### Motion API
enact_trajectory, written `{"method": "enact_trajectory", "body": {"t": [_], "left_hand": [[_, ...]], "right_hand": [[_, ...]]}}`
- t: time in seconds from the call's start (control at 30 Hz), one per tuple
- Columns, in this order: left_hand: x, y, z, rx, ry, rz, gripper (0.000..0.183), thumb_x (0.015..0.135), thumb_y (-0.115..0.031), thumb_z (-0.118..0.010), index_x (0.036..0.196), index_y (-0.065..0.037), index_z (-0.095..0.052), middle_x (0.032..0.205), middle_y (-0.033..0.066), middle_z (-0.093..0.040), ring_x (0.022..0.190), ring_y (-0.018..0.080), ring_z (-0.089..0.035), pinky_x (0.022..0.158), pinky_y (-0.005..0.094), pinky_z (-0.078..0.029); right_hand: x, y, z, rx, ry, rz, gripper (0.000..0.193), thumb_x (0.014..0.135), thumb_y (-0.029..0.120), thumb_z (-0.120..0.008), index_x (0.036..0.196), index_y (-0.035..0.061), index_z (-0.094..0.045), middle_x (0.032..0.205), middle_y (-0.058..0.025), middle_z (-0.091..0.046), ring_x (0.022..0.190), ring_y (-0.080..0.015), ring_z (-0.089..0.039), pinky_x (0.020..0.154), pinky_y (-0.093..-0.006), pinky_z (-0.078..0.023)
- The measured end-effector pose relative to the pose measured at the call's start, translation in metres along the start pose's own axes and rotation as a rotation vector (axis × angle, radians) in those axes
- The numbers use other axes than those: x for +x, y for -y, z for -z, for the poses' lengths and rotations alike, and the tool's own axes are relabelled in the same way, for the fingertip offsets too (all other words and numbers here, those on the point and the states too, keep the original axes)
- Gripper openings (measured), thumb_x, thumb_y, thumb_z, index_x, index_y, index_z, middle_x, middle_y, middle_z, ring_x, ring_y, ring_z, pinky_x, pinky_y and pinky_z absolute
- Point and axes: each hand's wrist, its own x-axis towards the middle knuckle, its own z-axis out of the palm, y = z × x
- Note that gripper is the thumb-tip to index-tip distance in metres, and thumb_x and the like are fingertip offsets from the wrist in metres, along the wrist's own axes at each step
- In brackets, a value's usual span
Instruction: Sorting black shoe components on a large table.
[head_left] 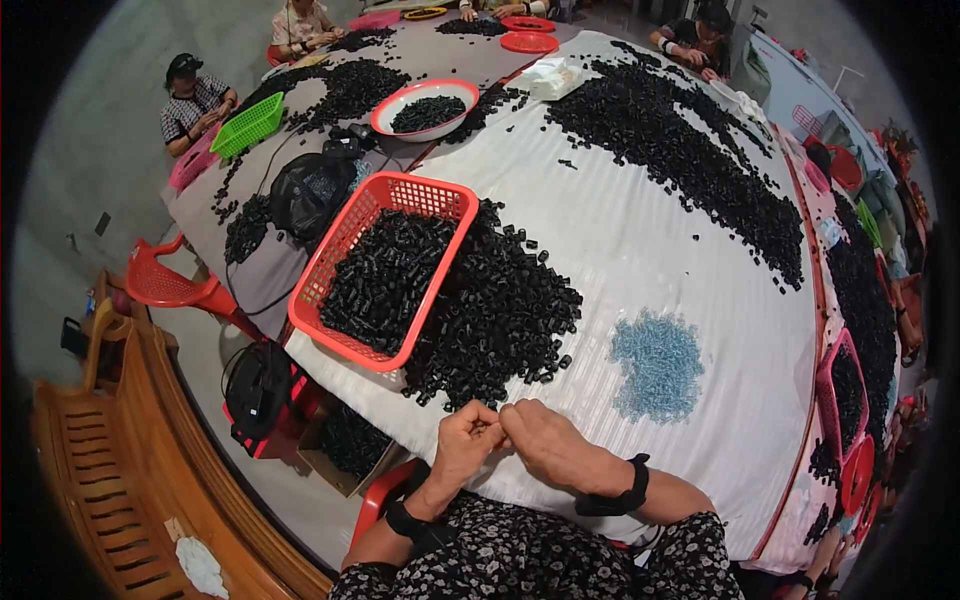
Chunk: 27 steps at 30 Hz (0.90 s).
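Your bare hands point(552, 442) meet, grip hidden; small black plastic cylinders point(492, 312) at twelve o'clock, illegible white rectangular label point(253, 411) at nine.

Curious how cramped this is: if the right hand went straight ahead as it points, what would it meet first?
Most likely the left hand, which touches or nearly touches the right hand; the exact depth is unclear.

grey wall point(110, 160) | wooden bench point(170, 440), lower left | red plastic chair point(165, 284) | pale floor point(262, 488)
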Motion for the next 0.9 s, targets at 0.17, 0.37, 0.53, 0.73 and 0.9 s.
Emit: {"method": "enact_trajectory", "body": {"t": [0.17, 0.37, 0.53, 0.73, 0.9], "left_hand": [[-0.001, 0.008, -0.002, 0.013, -0.053, -0.007, 0.009, 0.083, -0.003, -0.064, 0.079, -0.001, -0.056, 0.070, -0.0005, -0.059, 0.064, 0.0033, -0.052, 0.057, 0.0178, -0.044], [0.001, 0.013, -0.006, 0.020, -0.142, 0.024, 0.011, 0.079, 0.001, -0.064, 0.073, -0.002, -0.055, 0.069, -0.0025, -0.056, 0.062, 0.0017, -0.047, 0.054, 0.0174, -0.039], [-0.001, 0.020, -0.008, -0.129, -0.166, 0.020, 0.010, 0.079, 0.003, -0.063, 0.074, -0.001, -0.056, 0.068, -0.0016, -0.055, 0.061, 0.0025, -0.048, 0.053, 0.0176, -0.039], [-0.004, 0.023, -0.009, 0.019, -0.228, 0.038, 0.012, 0.078, 0.003, -0.062, 0.070, -0.001, -0.055, 0.066, -0.0023, -0.054, 0.059, 0.0021, -0.046, 0.050, 0.0178, -0.038], [-0.003, 0.029, -0.012, 0.007, -0.221, 0.032, 0.012, 0.076, 0.004, -0.062, 0.069, -0.002, -0.054, 0.064, -0.0037, -0.053, 0.058, 0.0015, -0.044, 0.049, 0.0178, -0.036]], "right_hand": [[0.002, 0.012, 0.006, -0.231, 0.020, 0.033, 0.047, 0.070, 0.012, -0.063, 0.107, -0.0096, -0.043, 0.079, -0.0116, -0.047, 0.075, -0.0238, -0.053, 0.064, -0.0297, -0.046], [-0.002, 0.003, -0.020, -0.370, -0.099, -0.008, 0.049, 0.066, 0.014, -0.064, 0.107, -0.0082, -0.047, 0.073, -0.0083, -0.047, 0.066, -0.0191, -0.053, 0.052, -0.0270, -0.047], [0.001, 0.002, -0.026, -0.393, -0.090, -0.004, 0.045, 0.065, 0.015, -0.064, 0.102, -0.0066, -0.048, 0.070, -0.0077, -0.047, 0.063, -0.0188, -0.053, 0.049, -0.0274, -0.047], [-0.002, 0.001, -0.031, -0.314, -0.107, -0.034, 0.039, 0.065, 0.014, -0.065, 0.096, -0.0025, -0.048, 0.068, -0.0071, -0.048, 0.063, -0.0191, -0.054, 0.049, -0.0280, -0.047], [-0.003, 0.000, -0.031, -0.258, -0.129, -0.037, 0.034, 0.066, 0.012, -0.064, 0.093, 0.0000, -0.048, 0.070, -0.0084, -0.050, 0.062, -0.0209, -0.054, 0.049, -0.0301, -0.046]]}}
